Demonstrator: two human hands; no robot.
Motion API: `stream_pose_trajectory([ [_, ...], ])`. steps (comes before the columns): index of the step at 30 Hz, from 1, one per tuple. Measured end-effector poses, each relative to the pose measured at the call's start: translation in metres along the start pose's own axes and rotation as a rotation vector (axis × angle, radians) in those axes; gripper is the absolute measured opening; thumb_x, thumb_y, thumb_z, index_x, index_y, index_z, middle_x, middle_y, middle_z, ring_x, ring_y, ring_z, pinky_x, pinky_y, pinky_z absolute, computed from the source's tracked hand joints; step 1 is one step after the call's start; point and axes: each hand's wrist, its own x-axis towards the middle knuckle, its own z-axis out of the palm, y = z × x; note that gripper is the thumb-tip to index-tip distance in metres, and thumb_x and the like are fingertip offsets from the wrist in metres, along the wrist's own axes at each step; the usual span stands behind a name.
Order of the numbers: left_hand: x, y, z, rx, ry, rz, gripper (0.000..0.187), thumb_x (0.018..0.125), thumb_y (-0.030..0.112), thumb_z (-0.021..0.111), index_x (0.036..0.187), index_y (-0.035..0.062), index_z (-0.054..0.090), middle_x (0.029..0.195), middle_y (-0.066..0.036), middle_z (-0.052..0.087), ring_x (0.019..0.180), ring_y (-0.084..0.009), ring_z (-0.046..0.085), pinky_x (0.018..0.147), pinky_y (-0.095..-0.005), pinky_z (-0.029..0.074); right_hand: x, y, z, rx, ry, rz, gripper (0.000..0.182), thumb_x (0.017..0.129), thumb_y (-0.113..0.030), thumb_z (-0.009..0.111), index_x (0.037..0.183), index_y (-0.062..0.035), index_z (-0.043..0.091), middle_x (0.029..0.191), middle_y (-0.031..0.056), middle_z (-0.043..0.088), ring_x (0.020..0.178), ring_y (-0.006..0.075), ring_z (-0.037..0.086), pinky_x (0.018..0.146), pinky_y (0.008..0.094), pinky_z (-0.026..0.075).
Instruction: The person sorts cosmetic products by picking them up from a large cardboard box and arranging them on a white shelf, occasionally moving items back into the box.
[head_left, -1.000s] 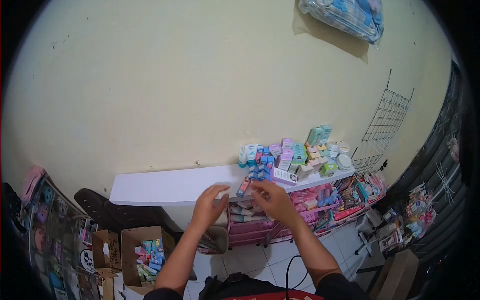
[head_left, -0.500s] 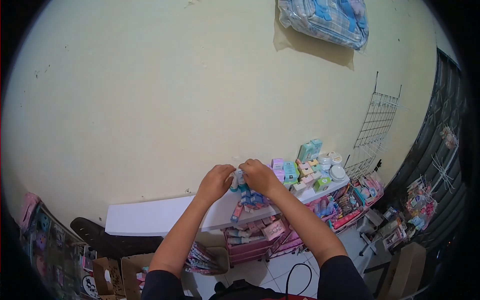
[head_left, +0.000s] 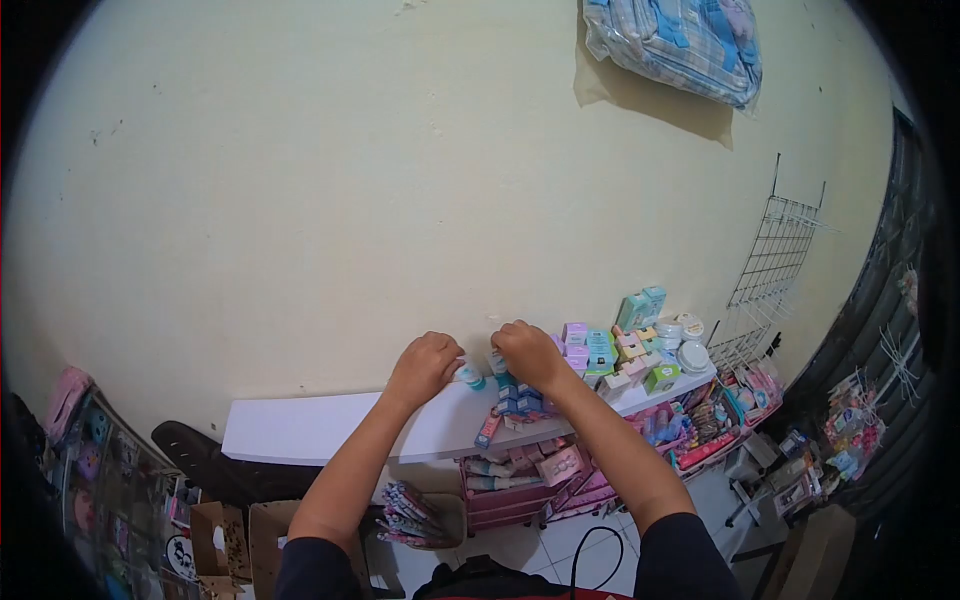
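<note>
Over the white shelf (head_left: 310,425), my left hand (head_left: 425,370) is closed around the top of a small white-and-teal bottle (head_left: 471,376). My right hand (head_left: 530,355) has its fingers curled on a second white-and-teal container (head_left: 498,363), mostly hidden behind the hand. Several small blue boxes (head_left: 512,396) sit on the shelf just below the right hand. A pink-and-blue box (head_left: 488,428) lies slanted near the shelf's front edge. Purple boxes (head_left: 575,345) stand right of my right hand.
White round jars (head_left: 691,355) and pastel boxes fill the shelf's right end. Beneath it are a pink basket (head_left: 510,515) of products and a bin (head_left: 450,520) of wrapped items. Cardboard boxes (head_left: 217,540) stand lower left. A wire grid (head_left: 775,250) hangs on the wall.
My hands have moved apart, and the left one now sits further from the right with the bottle showing between them. The whole view has shifted slightly.
</note>
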Motion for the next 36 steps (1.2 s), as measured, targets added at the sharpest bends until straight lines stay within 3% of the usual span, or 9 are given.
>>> stream_pose_trajectory([
  [6, -0.029, 0.016, -0.048, -0.056, -0.008, -0.279, 0.012, 0.087, 0.015, 0.071, 0.095, 0.0056, 0.072, 0.091, -0.012, 0.070, 0.088, -0.0314, 0.066, 0.079, -0.0416, 0.054, 0.012, -0.034, -0.013, 0.055, 0.210, -0.038, 0.004, 0.078, -0.004, 0.061, 0.082, -0.0052, 0.061, 0.081, 0.0098, 0.062, 0.082, 0.0299, 0.061, 0.072, 0.0416, 0.051],
  [13, -0.080, 0.027, -0.109, -0.137, 0.055, -0.562, 0.019, 0.091, 0.017, 0.071, 0.100, 0.0013, 0.072, 0.094, -0.015, 0.073, 0.082, -0.0300, 0.069, 0.075, -0.0378, 0.055, 0.028, -0.093, -0.018, 0.300, 0.198, -0.037, 0.003, 0.086, -0.008, 0.063, 0.088, -0.0071, 0.064, 0.084, 0.0090, 0.064, 0.084, 0.0293, 0.061, 0.075, 0.0417, 0.051],
  [21, -0.179, 0.056, -0.180, -0.103, 0.113, -0.812, 0.021, 0.092, 0.017, 0.071, 0.104, -0.0006, 0.072, 0.092, -0.015, 0.074, 0.079, -0.0262, 0.069, 0.072, -0.0343, 0.053, 0.036, -0.194, -0.004, 0.642, -0.026, -0.152, 0.009, 0.091, -0.009, 0.064, 0.097, -0.0027, 0.064, 0.093, 0.0146, 0.068, 0.090, 0.0337, 0.065, 0.080, 0.0426, 0.051],
  [24, -0.228, 0.070, -0.202, -0.070, 0.107, -0.926, 0.022, 0.091, 0.018, 0.072, 0.104, 0.0004, 0.072, 0.092, -0.016, 0.073, 0.077, -0.0267, 0.069, 0.071, -0.0353, 0.053, 0.035, -0.245, 0.011, 0.761, -0.149, -0.134, 0.007, 0.091, -0.010, 0.061, 0.097, -0.0060, 0.063, 0.092, 0.0123, 0.067, 0.089, 0.0349, 0.065, 0.077, 0.0439, 0.052],
  [29, -0.333, 0.077, -0.225, -0.011, 0.069, -1.077, 0.021, 0.090, 0.017, 0.072, 0.104, 0.0014, 0.072, 0.090, -0.016, 0.072, 0.073, -0.0261, 0.069, 0.067, -0.0357, 0.053, 0.020, -0.327, 0.077, 0.936, -0.260, -0.177, 0.009, 0.094, -0.013, 0.059, 0.099, -0.0066, 0.063, 0.094, 0.0140, 0.066, 0.090, 0.0370, 0.065, 0.078, 0.0453, 0.053],
  [31, -0.372, 0.080, -0.232, -0.023, 0.050, -1.162, 0.019, 0.090, 0.015, 0.072, 0.103, 0.0009, 0.072, 0.090, -0.016, 0.071, 0.074, -0.0258, 0.070, 0.068, -0.0350, 0.053, 0.011, -0.360, 0.109, 1.014, -0.323, -0.154, 0.009, 0.093, -0.007, 0.062, 0.100, -0.0024, 0.062, 0.095, 0.0159, 0.067, 0.091, 0.0367, 0.066, 0.078, 0.0434, 0.052],
  [32, -0.393, 0.080, -0.233, -0.015, 0.050, -1.218, 0.018, 0.090, 0.014, 0.072, 0.102, 0.0009, 0.072, 0.090, -0.016, 0.071, 0.075, -0.0259, 0.070, 0.068, -0.0352, 0.054, 0.006, -0.376, 0.125, 1.032, -0.385, -0.134, 0.010, 0.095, -0.013, 0.058, 0.100, -0.0064, 0.063, 0.096, 0.0152, 0.066, 0.092, 0.0387, 0.065, 0.079, 0.0472, 0.052],
  [36, -0.488, 0.073, -0.216, -0.045, 0.022, -1.337, 0.016, 0.089, 0.013, 0.073, 0.100, 0.0016, 0.072, 0.088, -0.017, 0.071, 0.076, -0.0287, 0.071, 0.069, -0.0373, 0.054, -0.022, -0.437, 0.192, 1.065, -0.497, -0.064, 0.009, 0.095, -0.012, 0.057, 0.100, -0.0062, 0.063, 0.096, 0.0155, 0.066, 0.094, 0.0390, 0.064, 0.080, 0.0479, 0.052],
])
